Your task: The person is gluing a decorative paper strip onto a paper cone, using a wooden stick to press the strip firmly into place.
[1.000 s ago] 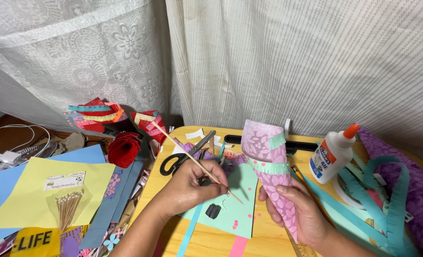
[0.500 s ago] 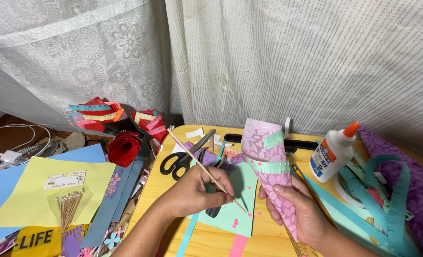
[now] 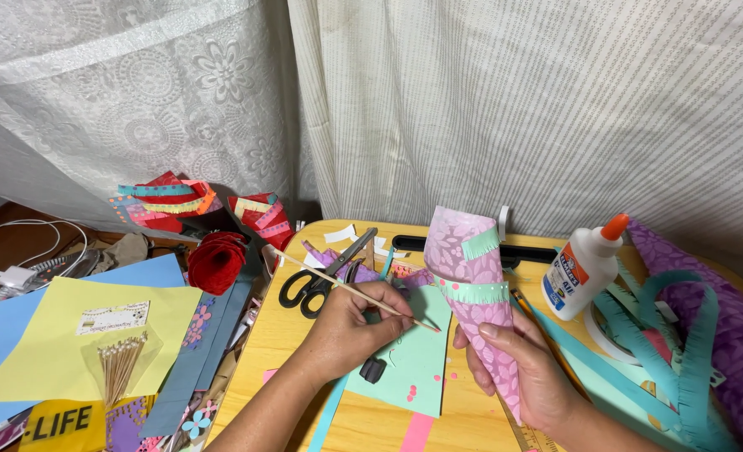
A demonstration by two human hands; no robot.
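Observation:
My left hand (image 3: pixel 351 331) grips a thin wooden stick (image 3: pixel 321 279) like a pencil. Its tip touches a mint-green paper sheet (image 3: pixel 409 360) on the small wooden table (image 3: pixel 296 335). My right hand (image 3: pixel 518 368) holds a pink patterned paper cone (image 3: pixel 463 276) upright, wide end up, with teal fringed bands around it. The stick's tip lies just left of the cone. A small dark object (image 3: pixel 372 369) lies under my left hand on the green sheet.
Black-handled scissors (image 3: pixel 317 280) lie behind my left hand. A white glue bottle with an orange cap (image 3: pixel 582 266) stands to the right, next to teal fringed strips (image 3: pixel 668 335) and purple paper (image 3: pixel 723 335). Yellow and blue sheets (image 3: pixel 79 343), toothpicks and red paper flowers (image 3: pixel 217 259) lie at left. Curtains hang behind.
My left hand has slid to the right with the stick, bringing its tip close to the cone. The cone and right hand stay almost still.

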